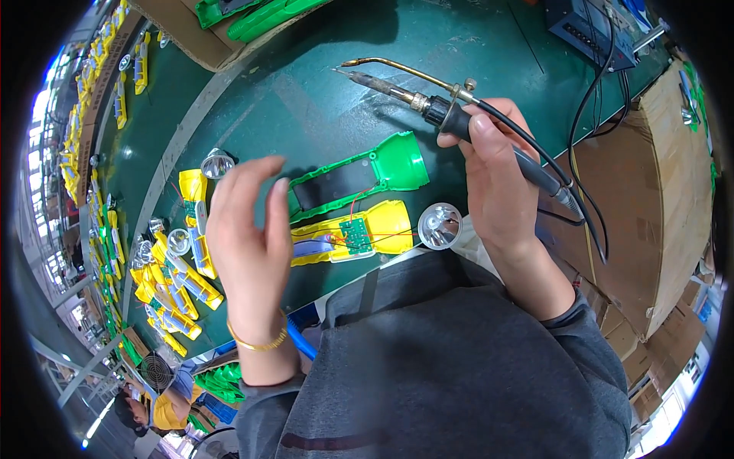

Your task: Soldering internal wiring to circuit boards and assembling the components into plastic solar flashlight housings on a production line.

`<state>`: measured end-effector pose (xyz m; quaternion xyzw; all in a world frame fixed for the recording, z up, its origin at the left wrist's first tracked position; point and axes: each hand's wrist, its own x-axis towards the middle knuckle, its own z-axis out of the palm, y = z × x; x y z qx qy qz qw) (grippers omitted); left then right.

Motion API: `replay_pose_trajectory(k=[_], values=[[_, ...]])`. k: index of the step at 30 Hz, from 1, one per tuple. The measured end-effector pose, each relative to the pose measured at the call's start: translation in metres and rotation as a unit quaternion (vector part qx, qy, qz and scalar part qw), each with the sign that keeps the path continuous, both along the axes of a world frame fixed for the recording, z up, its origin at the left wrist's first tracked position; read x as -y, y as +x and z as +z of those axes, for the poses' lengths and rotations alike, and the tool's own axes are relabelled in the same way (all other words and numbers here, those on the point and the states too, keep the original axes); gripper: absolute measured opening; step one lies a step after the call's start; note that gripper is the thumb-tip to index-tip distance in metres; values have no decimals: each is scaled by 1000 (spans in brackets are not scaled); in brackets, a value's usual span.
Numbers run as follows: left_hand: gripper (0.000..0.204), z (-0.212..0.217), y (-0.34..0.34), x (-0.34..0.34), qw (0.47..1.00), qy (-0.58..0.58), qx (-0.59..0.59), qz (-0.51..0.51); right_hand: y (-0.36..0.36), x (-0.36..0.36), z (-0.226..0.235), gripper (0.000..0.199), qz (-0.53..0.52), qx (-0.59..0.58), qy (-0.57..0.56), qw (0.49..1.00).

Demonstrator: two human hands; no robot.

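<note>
My right hand point(497, 180) is wrapped round the handle of a soldering iron point(456, 120), which has a brass feed tube clamped alongside. Its tip points left, above the bench and apart from the parts. My left hand point(248, 229) has thumb and fingers apart, nothing between them, by the left ends of two flashlight shell halves. Farther off lies the green shell half point(403, 162); nearer me is the yellow shell half point(391, 223) with a green circuit board point(355, 236) in it. Thin red and black wires run to a round reflector point(440, 226) at its right.
Several yellow flashlight assemblies point(172, 279) with reflectors are heaped at left. A cardboard box point(180, 34) of green shells stands at the far edge. The blue control box point(589, 34) and its cables are at far right, above cardboard point(612, 206). Another person point(164, 409) sits at lower left.
</note>
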<state>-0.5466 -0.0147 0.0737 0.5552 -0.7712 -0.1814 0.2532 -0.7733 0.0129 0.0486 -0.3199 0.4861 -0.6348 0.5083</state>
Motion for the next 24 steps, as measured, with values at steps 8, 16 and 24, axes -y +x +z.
replay_pose_trajectory(k=[8, 16, 24], values=[[19, -7, 3, 29, 976, 163, 75, -126, -1, 3, -9, 21, -12, -18, 9, 1000], [52, 14, 14, -26, 970, 112, 90, -194, -1, 10, -17, 20, -74, 20, 5, 997], [61, 5, 69, -26, 974, 108, 93, -178, -6, -1, -26, 17, -65, 23, -17, 997]])
